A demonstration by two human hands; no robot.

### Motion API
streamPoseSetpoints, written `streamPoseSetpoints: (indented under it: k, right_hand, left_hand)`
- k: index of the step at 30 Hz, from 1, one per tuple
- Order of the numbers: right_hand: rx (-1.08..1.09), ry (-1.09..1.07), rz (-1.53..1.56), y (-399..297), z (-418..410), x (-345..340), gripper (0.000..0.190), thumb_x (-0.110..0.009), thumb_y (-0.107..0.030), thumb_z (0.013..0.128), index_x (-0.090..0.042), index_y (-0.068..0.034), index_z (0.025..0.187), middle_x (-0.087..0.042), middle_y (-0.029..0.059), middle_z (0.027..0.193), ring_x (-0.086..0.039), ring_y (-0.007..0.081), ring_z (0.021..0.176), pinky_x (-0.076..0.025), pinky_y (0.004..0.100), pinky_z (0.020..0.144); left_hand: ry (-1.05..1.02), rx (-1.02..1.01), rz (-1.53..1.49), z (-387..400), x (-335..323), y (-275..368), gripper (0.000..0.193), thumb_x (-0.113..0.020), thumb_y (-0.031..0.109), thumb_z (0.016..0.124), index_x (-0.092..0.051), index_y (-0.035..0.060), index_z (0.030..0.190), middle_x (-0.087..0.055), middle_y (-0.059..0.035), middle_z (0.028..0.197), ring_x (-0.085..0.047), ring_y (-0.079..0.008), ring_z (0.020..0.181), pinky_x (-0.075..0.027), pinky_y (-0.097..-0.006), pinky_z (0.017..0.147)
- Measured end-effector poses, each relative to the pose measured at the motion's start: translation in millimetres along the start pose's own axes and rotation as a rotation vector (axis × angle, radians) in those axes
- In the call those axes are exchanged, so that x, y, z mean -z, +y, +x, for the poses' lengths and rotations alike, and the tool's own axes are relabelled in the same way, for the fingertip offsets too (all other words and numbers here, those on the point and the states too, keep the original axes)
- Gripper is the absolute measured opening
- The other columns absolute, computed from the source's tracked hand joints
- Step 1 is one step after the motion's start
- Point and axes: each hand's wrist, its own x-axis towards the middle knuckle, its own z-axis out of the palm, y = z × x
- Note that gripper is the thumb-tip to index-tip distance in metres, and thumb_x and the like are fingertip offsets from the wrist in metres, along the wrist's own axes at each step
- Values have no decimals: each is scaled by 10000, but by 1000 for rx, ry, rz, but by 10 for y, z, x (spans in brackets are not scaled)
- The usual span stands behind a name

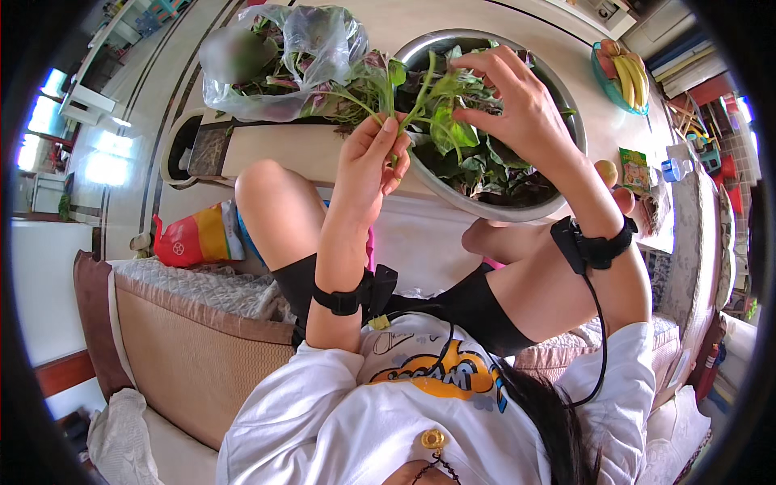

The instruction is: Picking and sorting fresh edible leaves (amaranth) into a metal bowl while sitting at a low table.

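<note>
My left hand (374, 151) grips the green stems of a leafy vegetable sprig (388, 91) between thumb and fingers. To its right, my right hand (515, 100) is raised above a round metal basin (580, 130), its thumb and fingers apart beside the sprig's leaves. Whether its fingertips touch a leaf cannot be told. Green and purple leaves (491, 160) fill much of the basin. A clear plastic bag (318, 45) with more purple-green leafy stems lies at the upper left, and loose stems and roots (345, 112) lie between the bag and my left hand.
The table (279, 151) has a dark stone-patterned corner, with a bin (176, 148) beside it. A teal basket (600, 79) holds bananas (630, 79) and other fruit. Near the right edge are a green snack packet (634, 170) and a plastic bottle (676, 170). A red and yellow bag (197, 236) is beside the sofa.
</note>
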Motion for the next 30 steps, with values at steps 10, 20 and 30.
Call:
streamPoseSetpoints:
  k: [10, 20, 30]
  right_hand:
    - [170, 44, -156, 8, 3, 19, 183, -686, -82, 636, -597, -56, 793, -534, 44, 896, -528, 226, 850, -463, 335, 741]
    - [192, 45, -158, 5, 15, 53, 155, -679, -91, 648, -594, -60, 774, -536, 31, 856, -525, 215, 838, -462, 323, 732]
    - [141, -109, 89, 81, -25, 44, 152, -638, -110, 719, -609, -31, 846, -563, 72, 843, -524, 258, 845, -448, 352, 741]
  left_hand:
    - [-75, 11, 0, -26, -63, -11, 188, -446, 224, 935, -509, 64, 1010, -443, 10, 684, -425, -65, 517, -265, -153, 326]
    - [-103, 21, -18, -24, -75, -32, 188, -445, 220, 935, -506, 60, 1013, -441, 7, 685, -426, -68, 512, -268, -155, 327]
    - [-102, 60, 11, -24, -68, -28, 191, -429, 225, 941, -492, 64, 1022, -421, 6, 687, -430, -69, 516, -265, -156, 330]
